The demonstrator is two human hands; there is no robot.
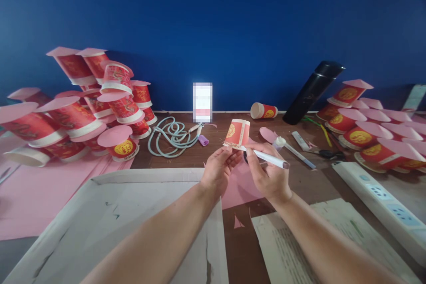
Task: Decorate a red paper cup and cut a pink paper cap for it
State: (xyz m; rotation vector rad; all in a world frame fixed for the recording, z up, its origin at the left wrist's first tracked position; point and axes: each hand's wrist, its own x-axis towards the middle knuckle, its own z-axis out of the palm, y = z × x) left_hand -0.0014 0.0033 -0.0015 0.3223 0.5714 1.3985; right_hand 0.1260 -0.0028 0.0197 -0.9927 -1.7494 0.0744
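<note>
My left hand (218,168) pinches the rim of a red paper cup (237,133) turned upside down and held above the brown table. My right hand (266,173) grips a white pen (271,159), its tip at the cup's rim, its grey end pointing right. Both hands are closed. Pink paper (241,184) lies on the table just below the hands.
Piles of red cups capped with pink paper stand at the left (83,111) and right (369,133). A coiled cable (171,135), a lone cup on its side (264,110), a black flask (313,91), scissors (328,154), a power strip (382,199) and a cardboard sheet (116,222) surround the hands.
</note>
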